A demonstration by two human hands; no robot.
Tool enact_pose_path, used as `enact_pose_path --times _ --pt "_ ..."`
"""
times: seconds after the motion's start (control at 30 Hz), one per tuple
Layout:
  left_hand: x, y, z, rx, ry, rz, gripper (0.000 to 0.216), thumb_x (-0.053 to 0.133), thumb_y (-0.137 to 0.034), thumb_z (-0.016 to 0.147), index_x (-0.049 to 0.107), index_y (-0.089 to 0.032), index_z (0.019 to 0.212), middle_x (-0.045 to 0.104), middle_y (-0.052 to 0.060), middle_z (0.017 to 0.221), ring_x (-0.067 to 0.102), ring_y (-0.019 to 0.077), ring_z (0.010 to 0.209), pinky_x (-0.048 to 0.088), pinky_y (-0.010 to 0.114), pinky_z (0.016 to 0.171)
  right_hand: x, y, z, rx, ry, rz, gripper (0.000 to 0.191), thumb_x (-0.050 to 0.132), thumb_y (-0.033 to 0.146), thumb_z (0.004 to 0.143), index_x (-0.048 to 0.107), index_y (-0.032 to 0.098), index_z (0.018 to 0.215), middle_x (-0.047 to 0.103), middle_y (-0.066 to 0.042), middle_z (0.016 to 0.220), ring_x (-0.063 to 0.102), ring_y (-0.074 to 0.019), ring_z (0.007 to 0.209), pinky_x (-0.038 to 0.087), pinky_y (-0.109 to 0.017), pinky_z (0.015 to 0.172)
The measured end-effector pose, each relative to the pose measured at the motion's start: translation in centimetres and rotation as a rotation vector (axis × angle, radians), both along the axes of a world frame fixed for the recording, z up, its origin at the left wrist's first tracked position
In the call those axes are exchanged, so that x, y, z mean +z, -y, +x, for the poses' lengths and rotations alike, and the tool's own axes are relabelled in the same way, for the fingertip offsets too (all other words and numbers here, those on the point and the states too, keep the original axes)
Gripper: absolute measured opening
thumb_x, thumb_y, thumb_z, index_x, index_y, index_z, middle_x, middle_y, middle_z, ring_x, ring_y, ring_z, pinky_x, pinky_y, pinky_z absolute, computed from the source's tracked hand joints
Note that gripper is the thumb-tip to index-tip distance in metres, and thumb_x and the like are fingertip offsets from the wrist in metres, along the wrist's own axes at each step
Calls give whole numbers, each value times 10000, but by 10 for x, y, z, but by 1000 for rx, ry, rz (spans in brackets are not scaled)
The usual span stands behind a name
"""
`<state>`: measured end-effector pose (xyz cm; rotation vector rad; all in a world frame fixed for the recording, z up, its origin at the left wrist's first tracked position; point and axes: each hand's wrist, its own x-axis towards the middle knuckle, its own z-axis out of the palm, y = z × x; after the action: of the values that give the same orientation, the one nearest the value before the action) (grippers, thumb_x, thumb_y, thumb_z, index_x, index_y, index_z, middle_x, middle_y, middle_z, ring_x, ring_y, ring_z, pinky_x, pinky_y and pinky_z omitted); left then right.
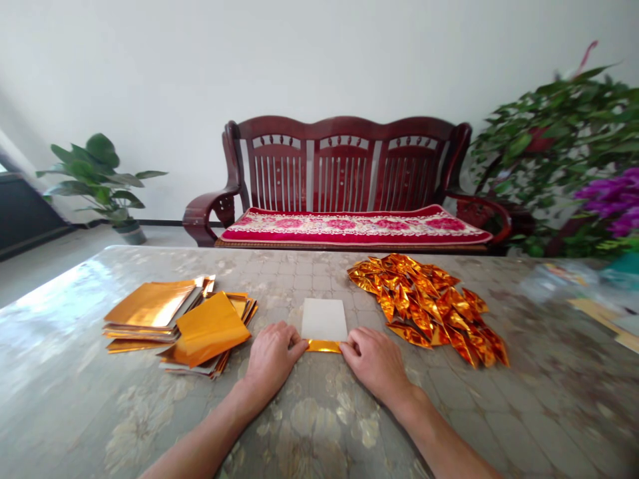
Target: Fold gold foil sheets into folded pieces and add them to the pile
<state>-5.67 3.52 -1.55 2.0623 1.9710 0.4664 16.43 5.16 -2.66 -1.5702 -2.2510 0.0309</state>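
A sheet of gold foil paper (324,319) lies white side up on the table in front of me. Its near edge is folded over into a narrow gold strip. At the left end of that strip, my left hand (274,352) pinches the fold between thumb and fingers. My right hand (375,360) grips the right end the same way, fingers curled in. To the left are stacks of flat gold foil sheets (212,328). On the right lies a heap of folded gold foil pieces (424,303).
The table (299,419) has a patterned, glossy cover. Plastic bags (562,279) lie at its right side. Beyond it stands a dark red wooden bench (344,166) with a red floral cushion (349,226). Potted plants (102,176) stand at the left and right.
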Motion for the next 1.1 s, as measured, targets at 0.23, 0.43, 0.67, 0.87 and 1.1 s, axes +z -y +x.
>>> enact_pose_path --times 0.23,0.43,0.67,0.87,1.1 --pt "-1 0 0 -18 -9 14 225 607 -356 883 628 -202 721 631 16 783 593 184 818 356 281 734 -1 1 0 -10 12 -2 211 588 218 844 536 218 640 636 18 686 556 -151 655 258 -301 615" --pt "-5 3 -1 -5 28 71 100 616 -306 878 615 -216 922 606 26 927 588 202 887 418 305 796 0 1 -1 -5 9 6 200 587 216 841 545 218 645 642 10 693 561 -156 666 261 -304 619" --pt "-8 7 4 -369 28 183 215 450 -175 980 648 -243 1029 611 41 1069 560 182 1011 455 275 879 -4 1 0 1 -48 0 85 627 230 863 584 224 789 654 6 803 585 -171 734 317 -296 658" --pt "1 16 12 -489 -238 109 236 526 -204 961 610 -241 1178 660 48 1036 589 225 984 482 337 875 -2 4 -1 125 -17 102 39 638 215 910 628 232 943 638 -30 937 562 -222 908 370 -326 783" --pt "8 30 30 -439 -358 71 308 510 -142 945 560 -205 1242 643 83 1084 602 247 1005 504 367 875 1 14 -5 384 130 128 149 572 210 966 656 245 1084 631 -32 919 555 -202 882 385 -329 785"
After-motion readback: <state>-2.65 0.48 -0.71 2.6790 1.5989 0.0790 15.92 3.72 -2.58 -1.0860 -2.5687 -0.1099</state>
